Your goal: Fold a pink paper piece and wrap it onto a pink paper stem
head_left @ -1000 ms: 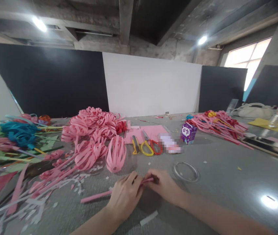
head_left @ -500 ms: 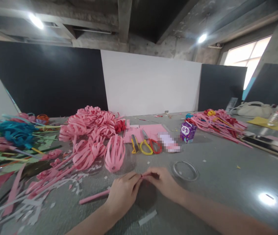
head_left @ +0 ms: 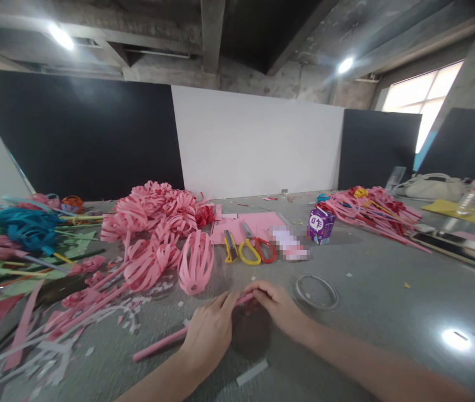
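A thin pink rolled paper stick (head_left: 159,345) lies on the grey table (head_left: 379,312), running from lower left up under my hands. My left hand (head_left: 210,332) lies over its middle, fingers curled and pinching the stick. My right hand (head_left: 277,307) pinches the stick's right end, fingertips meeting those of the left hand. A pink paper lantern ball (head_left: 196,262) stands just beyond my hands.
A heap of pink paper lantern flowers (head_left: 153,215) fills the middle left, with blue and green paper scraps (head_left: 28,229) beyond. Yellow scissors (head_left: 248,248), red scissors (head_left: 264,248), a clear tape ring (head_left: 316,290) and a purple carton (head_left: 321,226) lie ahead. More paper flowers (head_left: 371,209) sit at right.
Both hands have shifted slightly up the table with the stick. The fingertips have rolled along its right end; the grip holds.
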### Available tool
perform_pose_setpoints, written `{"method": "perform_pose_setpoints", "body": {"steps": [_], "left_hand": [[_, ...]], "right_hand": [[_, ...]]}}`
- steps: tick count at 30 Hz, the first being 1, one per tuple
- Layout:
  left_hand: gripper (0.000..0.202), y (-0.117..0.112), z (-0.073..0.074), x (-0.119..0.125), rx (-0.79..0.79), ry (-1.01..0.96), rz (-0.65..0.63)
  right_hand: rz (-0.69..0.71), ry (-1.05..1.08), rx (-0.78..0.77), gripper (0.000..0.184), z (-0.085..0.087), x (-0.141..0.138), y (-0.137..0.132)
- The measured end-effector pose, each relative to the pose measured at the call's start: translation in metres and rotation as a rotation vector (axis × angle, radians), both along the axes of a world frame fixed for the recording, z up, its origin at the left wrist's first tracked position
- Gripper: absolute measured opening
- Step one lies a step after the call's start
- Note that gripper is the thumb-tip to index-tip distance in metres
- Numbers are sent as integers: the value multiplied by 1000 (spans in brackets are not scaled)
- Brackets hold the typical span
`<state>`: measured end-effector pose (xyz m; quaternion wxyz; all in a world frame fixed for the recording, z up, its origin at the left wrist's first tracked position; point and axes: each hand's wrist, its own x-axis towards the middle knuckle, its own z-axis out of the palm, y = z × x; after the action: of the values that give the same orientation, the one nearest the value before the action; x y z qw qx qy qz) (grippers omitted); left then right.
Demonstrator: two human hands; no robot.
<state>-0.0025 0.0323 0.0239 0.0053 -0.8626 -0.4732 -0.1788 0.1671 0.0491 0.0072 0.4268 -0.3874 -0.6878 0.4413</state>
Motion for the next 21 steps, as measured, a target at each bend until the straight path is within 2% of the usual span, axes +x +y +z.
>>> {"method": "perform_pose_setpoints", "body": {"steps": [5,9,13,21], "left_hand": [[27,-3,-2,1,46,-35,28],[18,-3,-1,1,69,-4,-13],[20,-3,-1,1,110,-12,-29],[22,-3,-1,1,188,-82,-61]], "right_hand": [[-72,-44,40,21,-3,1,1],[-1,-45,54,16,1,0,-2],[64,-58,59,13,3,-1,-5],[-18,-91,111,13,2,-2,-4]]}}
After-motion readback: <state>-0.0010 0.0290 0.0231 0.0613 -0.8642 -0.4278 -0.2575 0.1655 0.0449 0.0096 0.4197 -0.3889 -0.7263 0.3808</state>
